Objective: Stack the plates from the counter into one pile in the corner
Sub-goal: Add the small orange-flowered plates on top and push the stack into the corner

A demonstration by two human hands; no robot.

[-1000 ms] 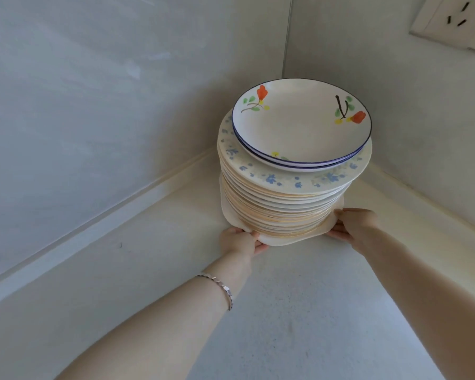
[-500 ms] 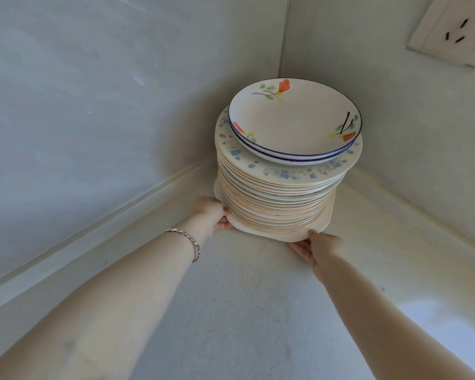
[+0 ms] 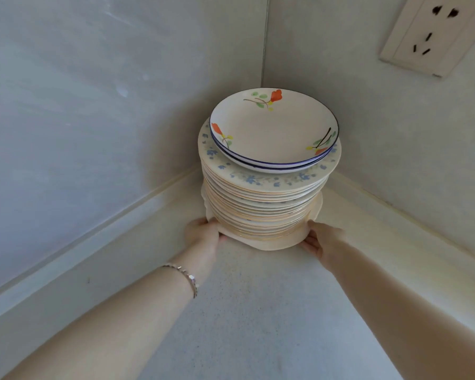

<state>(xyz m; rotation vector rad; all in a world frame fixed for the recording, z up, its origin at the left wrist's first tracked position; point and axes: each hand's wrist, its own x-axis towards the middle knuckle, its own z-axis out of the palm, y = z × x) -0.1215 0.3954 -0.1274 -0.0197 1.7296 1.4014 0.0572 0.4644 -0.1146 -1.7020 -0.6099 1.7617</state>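
While both arms reach over the worktop (image 3: pixel 244 311), left hand (image 3: pixel 202 233) & right hand (image 3: pixel 322 238) grip the bottom plate (image 3: pixel 274 244) of the pile (image 3: pixel 263 204) at its near rim, fingers tucked under. Pile stands tall w/ flowered dish (image 3: pixel 272 130) on top, walls (image 3: pixel 121 105) close behind it, socket (image 3: pixel 428 37) high right of it. Step, prob.: seating pile in corner. Next needs slow, even push, then release; tall stack could tip.

Home kitchen: counter (image 3: pixel 258 311), stacked plates (image 3: pixel 263 204), wall socket (image 3: pixel 433 34).
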